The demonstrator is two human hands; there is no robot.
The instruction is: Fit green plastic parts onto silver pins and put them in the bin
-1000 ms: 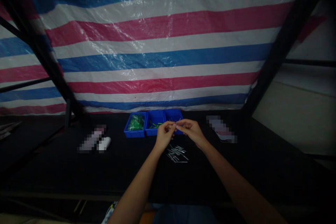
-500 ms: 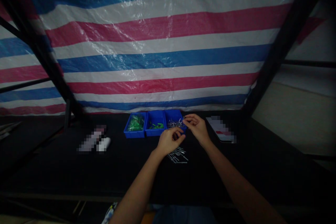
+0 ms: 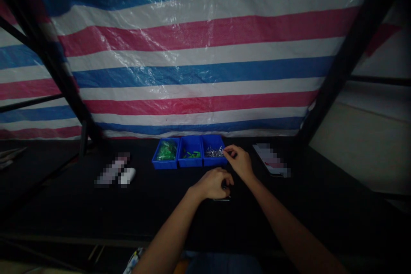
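Low over the black tabletop, my left hand (image 3: 213, 183) is bent with its fingers curled toward the thumb. Several thin metal pins (image 3: 221, 200) lie beneath it, mostly hidden by the hand. What sits between its fingertips, if anything, is too small to make out. At the right rim of a blue bin (image 3: 214, 162), my right hand (image 3: 240, 162) has thumb and finger pinched together; whatever they grip does not show clearly. Loose shiny metal pins (image 3: 213, 151) fill the bottom of that bin.
The middle blue bin (image 3: 190, 162) holds several small green pieces (image 3: 192, 154). Its left neighbour (image 3: 165, 165) contains a clear bag of green pieces (image 3: 167, 150). A white rounded object (image 3: 128, 175) lies left, a phone-like slab (image 3: 271, 160) right. Striped sheeting (image 3: 199, 68) hangs behind.
My left hand has moved down and slightly right, from in front of the bin to over the pins on the table. My right hand has dropped slightly, its fingertips staying by the bin's rim.
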